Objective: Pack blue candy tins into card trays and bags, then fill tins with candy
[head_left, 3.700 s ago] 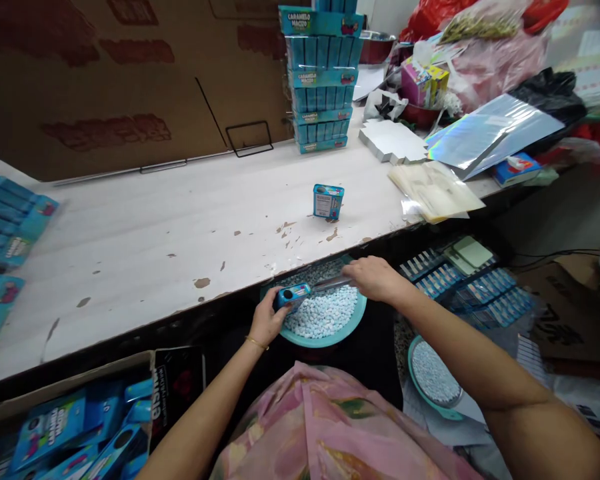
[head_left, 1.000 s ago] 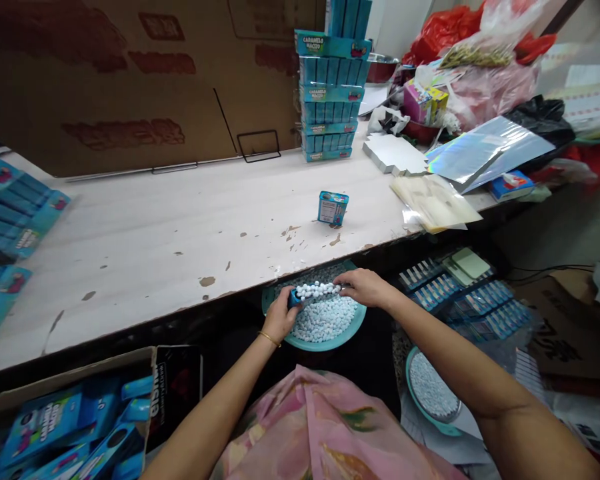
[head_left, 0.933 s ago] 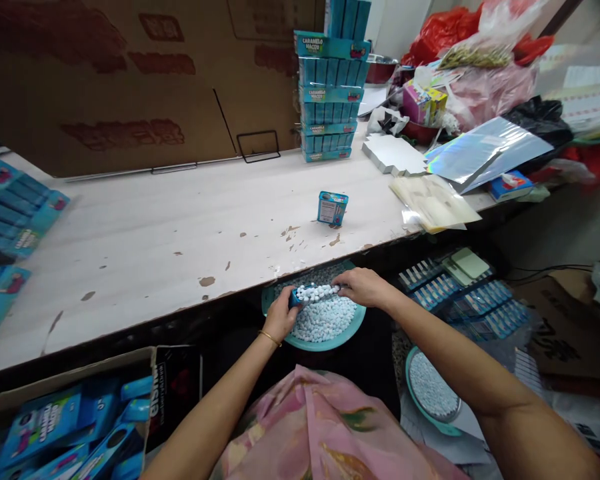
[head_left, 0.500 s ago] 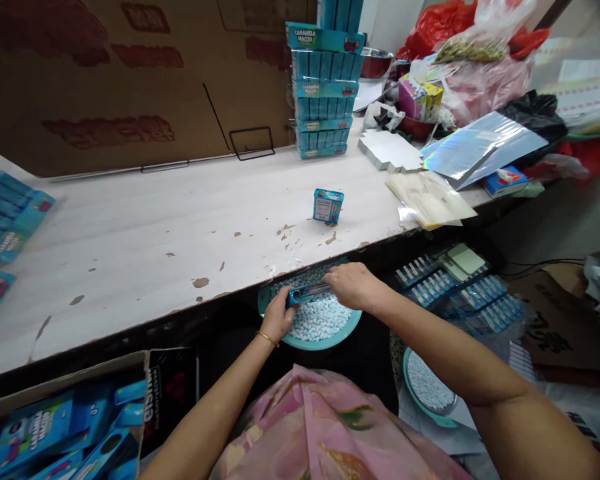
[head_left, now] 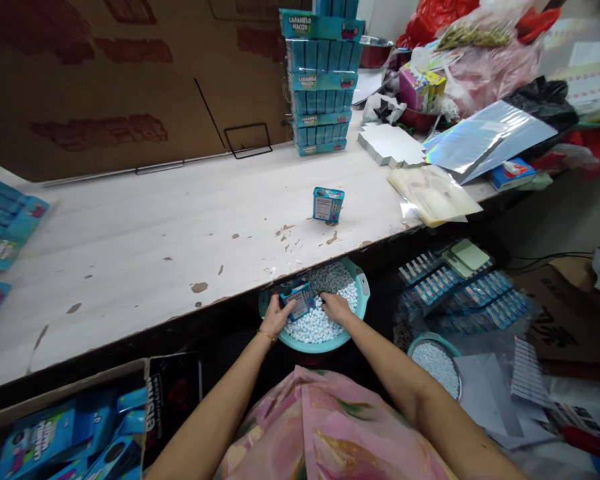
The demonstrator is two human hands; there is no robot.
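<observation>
My left hand (head_left: 276, 316) is closed around the edge of a small blue candy box (head_left: 298, 301), which lies tilted over a round turquoise basin (head_left: 316, 347). Its printed panel faces up toward me. Small white and pale blue candies (head_left: 314, 328) fill the basin. At the right side of the candies is my right hand (head_left: 336, 309), its fingers drawn together and touching them; whatever is in the fingertips is hidden. Another small blue box (head_left: 328, 204) stands upright on the white table (head_left: 220, 220) beyond the basin.
Stacked blue display trays (head_left: 321, 100) rise at the table's back. Plastic sheets (head_left: 433, 193) lie at the right. An open carton (head_left: 147, 400) of blue boxes stands lower left. Lower right are packed blue trays (head_left: 480, 293) and a smaller bowl of candies (head_left: 436, 367).
My right hand has left the blue box and come down onto the candies. The box in my left hand has turned, so its printed panel faces up.
</observation>
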